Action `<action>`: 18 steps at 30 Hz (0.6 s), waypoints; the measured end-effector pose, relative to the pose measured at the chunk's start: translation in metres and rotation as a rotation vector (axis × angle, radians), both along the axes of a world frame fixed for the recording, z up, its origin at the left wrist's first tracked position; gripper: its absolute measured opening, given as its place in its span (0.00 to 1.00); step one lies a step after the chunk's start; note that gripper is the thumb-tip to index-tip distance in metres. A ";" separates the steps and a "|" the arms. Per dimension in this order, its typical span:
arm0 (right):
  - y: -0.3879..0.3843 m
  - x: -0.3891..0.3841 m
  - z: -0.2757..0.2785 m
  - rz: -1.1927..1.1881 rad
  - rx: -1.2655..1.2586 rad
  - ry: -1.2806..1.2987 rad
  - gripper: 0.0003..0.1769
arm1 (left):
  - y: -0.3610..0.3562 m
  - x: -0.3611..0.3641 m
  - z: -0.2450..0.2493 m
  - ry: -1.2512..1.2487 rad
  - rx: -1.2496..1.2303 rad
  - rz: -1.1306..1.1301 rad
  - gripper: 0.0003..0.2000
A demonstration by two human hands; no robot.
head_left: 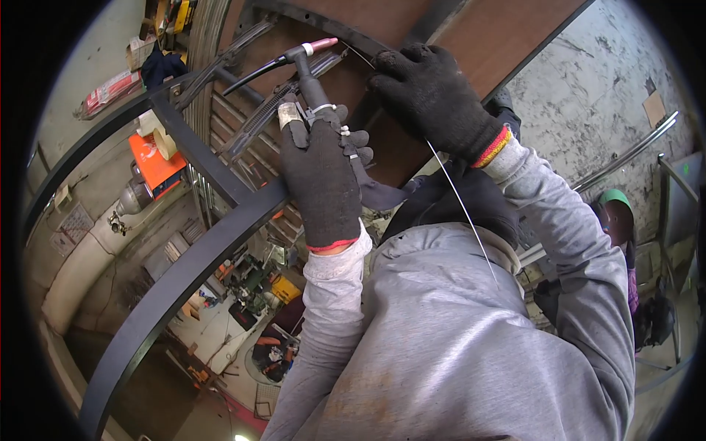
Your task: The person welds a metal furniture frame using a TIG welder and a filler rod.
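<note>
My left hand, in a dark knit glove with a red cuff edge, is closed around the handle of a TIG welding torch. The torch's pink nozzle points right, and its long black back cap points lower left. My right hand, gloved with a red and yellow cuff, has its fingers curled on a thin filler rod. One end of the rod reaches close to the nozzle; the other runs down across my grey shirt. Beyond both hands lies a dark metal frame with a reddish-brown panel.
A curved dark steel frame crosses the left side, near my left forearm. Farther back are an orange machine, a metal cylinder and cluttered tools. At right, metal tubes lie by the pale floor, with a green-topped object beyond.
</note>
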State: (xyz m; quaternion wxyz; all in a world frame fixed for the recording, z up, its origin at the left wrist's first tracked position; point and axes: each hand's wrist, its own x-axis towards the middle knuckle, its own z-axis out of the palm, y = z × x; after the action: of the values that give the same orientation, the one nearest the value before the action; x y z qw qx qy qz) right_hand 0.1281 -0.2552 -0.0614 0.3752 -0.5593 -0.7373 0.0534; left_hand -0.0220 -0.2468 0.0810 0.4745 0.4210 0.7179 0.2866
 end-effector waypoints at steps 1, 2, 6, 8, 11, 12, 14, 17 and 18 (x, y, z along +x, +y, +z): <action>0.000 0.000 0.001 0.009 -0.008 0.005 0.21 | 0.000 -0.001 0.000 -0.005 -0.007 -0.002 0.21; -0.001 0.001 0.001 0.019 -0.016 0.010 0.21 | 0.000 -0.002 0.000 -0.010 -0.014 -0.003 0.21; -0.002 -0.001 -0.003 -0.011 0.033 -0.003 0.20 | 0.000 -0.003 0.002 0.000 -0.021 -0.019 0.20; -0.003 -0.001 -0.001 -0.002 0.009 -0.009 0.20 | 0.004 -0.006 0.002 0.056 -0.092 -0.059 0.20; -0.001 -0.003 -0.002 0.003 -0.005 -0.006 0.21 | -0.002 0.002 0.000 -0.004 0.014 0.018 0.13; 0.000 -0.003 0.000 0.012 -0.037 -0.007 0.21 | -0.002 0.001 0.000 -0.038 0.006 0.028 0.14; 0.001 -0.004 -0.002 -0.006 0.006 -0.015 0.21 | -0.003 0.001 -0.003 -0.041 0.054 0.024 0.15; 0.001 -0.003 -0.002 0.011 -0.017 -0.019 0.22 | -0.001 -0.003 -0.003 -0.040 0.015 0.003 0.26; 0.001 -0.003 -0.003 0.004 -0.005 -0.021 0.22 | -0.001 -0.004 -0.002 -0.040 0.015 0.003 0.26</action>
State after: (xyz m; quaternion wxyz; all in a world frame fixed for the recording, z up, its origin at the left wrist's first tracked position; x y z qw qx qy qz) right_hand 0.1250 -0.2545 -0.0645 0.3659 -0.5593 -0.7422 0.0500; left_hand -0.0257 -0.2473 0.0785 0.4850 0.4177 0.7069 0.3012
